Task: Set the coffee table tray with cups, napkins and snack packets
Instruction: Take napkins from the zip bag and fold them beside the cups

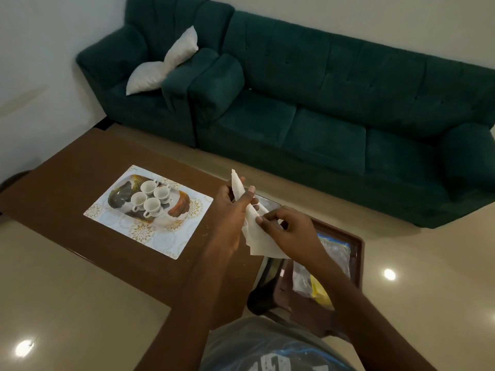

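Both hands hold white paper napkins (pixel 258 236) above the near right part of the brown coffee table (pixel 80 167). My left hand (pixel 230 210) pinches the upper part, my right hand (pixel 289 228) grips the lower edge. To the left, a patterned oval tray (pixel 178 208) rests on a white floral placemat (pixel 160 236) and carries several white cups (pixel 150 198) clustered together. Snack packets (pixel 334 253) in clear and yellow wrapping lie on a brown plastic stool (pixel 356 253) under my right forearm.
A dark green sofa (pixel 334 108) and matching armchair (pixel 134 103) with a white cushion (pixel 163 65) stand beyond the table. Glossy beige floor tiles (pixel 67 303) surround it. The stool stands against the table's right end.
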